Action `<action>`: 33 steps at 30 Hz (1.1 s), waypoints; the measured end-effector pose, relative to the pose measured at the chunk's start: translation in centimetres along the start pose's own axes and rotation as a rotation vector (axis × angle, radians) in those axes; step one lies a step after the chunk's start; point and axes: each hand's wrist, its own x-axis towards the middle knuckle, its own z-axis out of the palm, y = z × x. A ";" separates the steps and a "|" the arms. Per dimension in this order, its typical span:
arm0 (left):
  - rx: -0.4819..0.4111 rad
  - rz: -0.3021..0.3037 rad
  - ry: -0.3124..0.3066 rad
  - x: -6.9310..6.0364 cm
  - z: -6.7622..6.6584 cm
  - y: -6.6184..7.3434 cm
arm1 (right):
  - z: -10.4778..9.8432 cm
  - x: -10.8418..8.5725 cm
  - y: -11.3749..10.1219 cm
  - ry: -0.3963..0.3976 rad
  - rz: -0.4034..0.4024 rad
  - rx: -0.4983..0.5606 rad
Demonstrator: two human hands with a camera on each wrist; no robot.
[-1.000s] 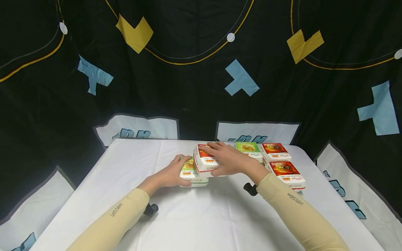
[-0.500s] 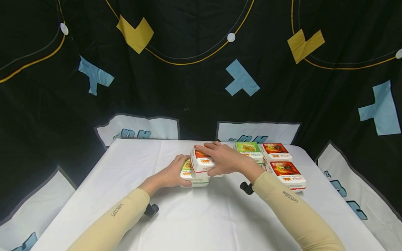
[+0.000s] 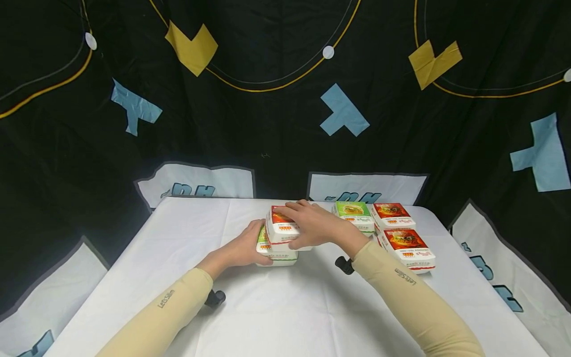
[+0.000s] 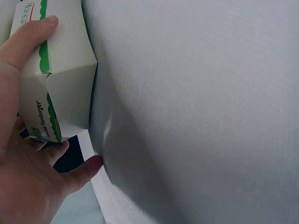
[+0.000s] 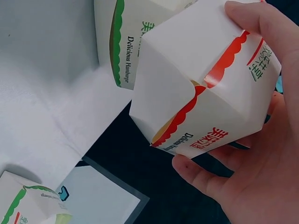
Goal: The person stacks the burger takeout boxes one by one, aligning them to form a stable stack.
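Observation:
A green-and-white burger box (image 3: 284, 259) sits on the white table, with the left hand (image 3: 243, 246) gripping its left side. In the left wrist view the thumb lies on the front of that green-trimmed box (image 4: 70, 42). The right hand (image 3: 314, 224) grips a red-and-white burger box (image 3: 282, 232) over the green one, overlapping its top. The right wrist view shows the red-trimmed box (image 5: 177, 70) between thumb and fingers of the right hand (image 5: 261, 163), with the green-trimmed box (image 5: 105, 42) behind it. Whether the two boxes touch, I cannot tell.
To the right on the white table (image 3: 276, 317) stand a green-topped box (image 3: 352, 210) and two red-topped boxes, one behind (image 3: 391, 211) and one in front (image 3: 407, 248). A black curtain (image 3: 267, 129) hangs behind the table.
The right hand has moved a little to the left with the red box, which covers more of the green box. The left hand has stayed nearly still on the green box.

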 end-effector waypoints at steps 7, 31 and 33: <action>-0.016 0.005 -0.002 0.1 -0.2 0.1 | -0.2 0.5 -0.7 -0.001 0.030 0.027; -0.085 0.027 0.028 0.1 0.0 -0.2 | -0.5 0.2 0.0 -0.091 0.061 0.038; -0.098 0.029 0.027 0.1 -0.1 -0.2 | -0.5 0.2 0.0 -0.086 0.061 0.048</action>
